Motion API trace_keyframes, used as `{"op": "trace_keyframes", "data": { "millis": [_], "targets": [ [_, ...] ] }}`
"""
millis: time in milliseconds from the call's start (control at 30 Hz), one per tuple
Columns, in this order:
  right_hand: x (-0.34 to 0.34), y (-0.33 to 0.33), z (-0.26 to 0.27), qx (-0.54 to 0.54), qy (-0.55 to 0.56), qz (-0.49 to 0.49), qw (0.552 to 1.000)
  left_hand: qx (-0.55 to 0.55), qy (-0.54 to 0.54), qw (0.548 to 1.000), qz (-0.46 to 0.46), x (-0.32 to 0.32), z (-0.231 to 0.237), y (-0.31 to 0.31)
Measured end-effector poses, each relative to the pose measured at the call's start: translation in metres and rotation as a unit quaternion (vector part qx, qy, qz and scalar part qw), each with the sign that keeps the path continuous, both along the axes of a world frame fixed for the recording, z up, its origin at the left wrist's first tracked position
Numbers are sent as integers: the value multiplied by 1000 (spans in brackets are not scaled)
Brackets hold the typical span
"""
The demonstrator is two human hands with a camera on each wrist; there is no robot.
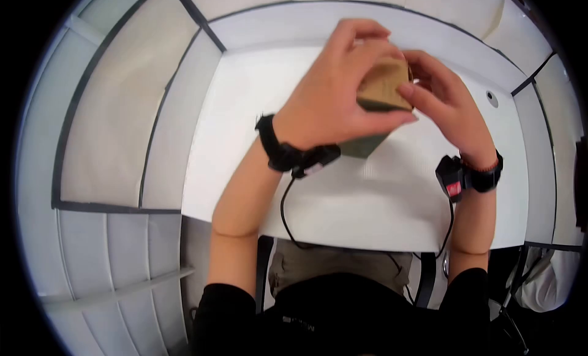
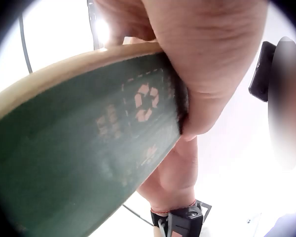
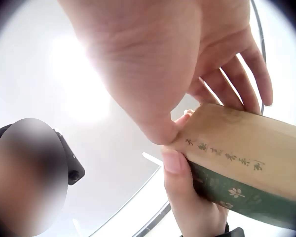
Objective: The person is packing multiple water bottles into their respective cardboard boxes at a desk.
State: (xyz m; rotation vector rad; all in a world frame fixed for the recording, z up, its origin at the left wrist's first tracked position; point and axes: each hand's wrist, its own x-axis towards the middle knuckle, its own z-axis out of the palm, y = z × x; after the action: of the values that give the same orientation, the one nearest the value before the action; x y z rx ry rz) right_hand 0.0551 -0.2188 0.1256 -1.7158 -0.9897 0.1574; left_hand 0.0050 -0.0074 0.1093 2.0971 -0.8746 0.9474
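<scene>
A tan and green cardboard box point(image 1: 387, 80) is held up over the white table. My left hand point(image 1: 324, 95) grips it from the left, with the thumb along its near edge. At its right end, my right hand point(image 1: 446, 102) pinches it, thumb on the tan face and fingers behind. The left wrist view shows the green side of the box point(image 2: 64, 153), printed with a recycling mark. Small green characters run along the tan face of the box point(image 3: 237, 133) in the right wrist view, where the left thumb point(image 3: 175, 165) presses the corner.
The white table point(image 1: 361, 203) has low panels point(image 1: 269, 34) around its back and sides. A round cable hole point(image 1: 492, 98) lies at the far right. Black cables point(image 1: 283, 209) hang from both wrist cameras to the table's front edge.
</scene>
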Motion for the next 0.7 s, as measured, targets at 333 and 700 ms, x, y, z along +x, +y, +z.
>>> {"op": "trace_keyframes", "data": {
  "millis": [333, 700],
  "targets": [
    [-26, 20, -28, 19, -19, -129, 991, -123, 141, 980, 66, -32, -32, -7],
    [-50, 0, -107, -63, 20, -120, 991, -133, 337, 932, 12, -37, -104, -5]
  ]
}}
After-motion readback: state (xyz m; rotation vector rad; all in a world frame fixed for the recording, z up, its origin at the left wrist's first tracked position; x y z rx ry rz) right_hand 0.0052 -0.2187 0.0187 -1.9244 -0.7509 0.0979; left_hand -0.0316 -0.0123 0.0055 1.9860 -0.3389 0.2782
